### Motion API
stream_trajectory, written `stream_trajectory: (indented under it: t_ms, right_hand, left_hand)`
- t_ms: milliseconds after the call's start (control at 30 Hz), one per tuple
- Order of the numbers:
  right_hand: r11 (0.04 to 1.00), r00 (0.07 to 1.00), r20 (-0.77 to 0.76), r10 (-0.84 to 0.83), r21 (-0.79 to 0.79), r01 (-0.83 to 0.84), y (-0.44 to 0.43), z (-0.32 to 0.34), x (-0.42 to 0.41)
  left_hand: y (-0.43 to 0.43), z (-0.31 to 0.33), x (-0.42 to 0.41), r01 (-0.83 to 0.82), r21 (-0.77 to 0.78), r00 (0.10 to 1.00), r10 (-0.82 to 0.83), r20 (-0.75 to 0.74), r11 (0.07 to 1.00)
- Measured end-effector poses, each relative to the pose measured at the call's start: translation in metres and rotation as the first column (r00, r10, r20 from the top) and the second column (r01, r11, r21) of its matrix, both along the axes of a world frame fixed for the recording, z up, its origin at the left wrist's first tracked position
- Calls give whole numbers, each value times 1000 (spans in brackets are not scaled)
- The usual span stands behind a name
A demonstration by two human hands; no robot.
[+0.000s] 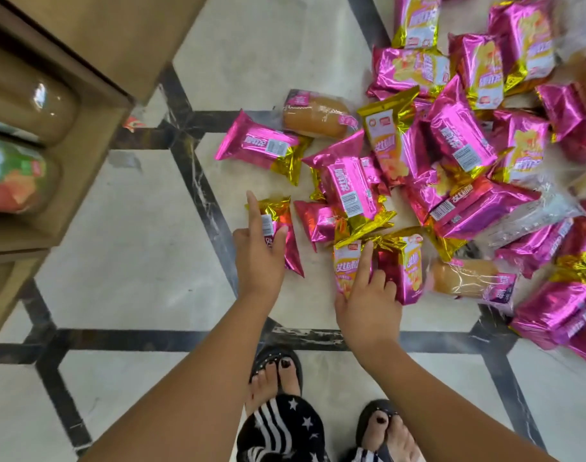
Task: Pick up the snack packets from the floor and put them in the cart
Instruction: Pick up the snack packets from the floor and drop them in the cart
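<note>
Several pink and gold foil snack packets [458,141] lie scattered on the tiled floor, mostly at the upper right. My left hand [260,251] grips one small pink packet [285,235], with the index finger pointing forward and the thumb over the wrapper. My right hand [368,295] lies on two packets side by side, an orange-fronted one [346,265] and a pink one [401,268], its index finger stretched between them and the other fingers curled on the foil. No cart is in view.
Brown cardboard boxes [95,45] holding large drink bottles [15,175] stand at the left. Clear-wrapped bread rolls [318,116] lie among the packets. My feet in black sandals [278,371] stand on the pale floor with dark tile lines [198,181].
</note>
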State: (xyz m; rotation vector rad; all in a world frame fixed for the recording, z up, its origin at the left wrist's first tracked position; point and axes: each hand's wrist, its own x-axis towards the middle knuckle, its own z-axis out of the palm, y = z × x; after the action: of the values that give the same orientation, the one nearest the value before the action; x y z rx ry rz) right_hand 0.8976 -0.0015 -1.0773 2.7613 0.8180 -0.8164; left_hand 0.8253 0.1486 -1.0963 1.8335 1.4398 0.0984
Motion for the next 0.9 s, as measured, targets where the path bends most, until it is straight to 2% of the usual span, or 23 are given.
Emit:
stream_trajectory:
  t_ms: [133, 200, 367, 533, 700, 800, 900]
  right_hand:
    - [999, 997, -65, -31, -42, 29, -6, 4, -5]
    - [998, 995, -78, -61, -13, 60, -7, 2, -8]
    - [969, 960, -167, -223, 74, 238, -10, -9, -12]
    - [972, 962, -201, -187, 106, 211, -19, -2, -12]
    - [977, 934, -326, -147, 98, 188, -15, 52, -15]
    - [990, 917, -381, -114, 37, 138, -2, 101, -16]
    - [998, 926, -376, -33, 33, 49, 21, 159, -13]
  left_hand:
    - [-10, 16, -23, -28, -22, 982, 23, -187, 999]
    - [-17, 17, -38, 19, -53, 959, -33, -280, 998]
    - [-31, -2, -62, 118, -116, 920, -152, -361, 986]
    - [-34, 3, -64, 156, -87, 903, -177, -391, 984]
    - [-32, 61, -80, 123, -83, 920, -145, -364, 989]
    - [-27, 115, -96, 99, -130, 923, -140, -358, 987]
    - [-15, 182, -107, 87, -122, 901, -131, -414, 989]
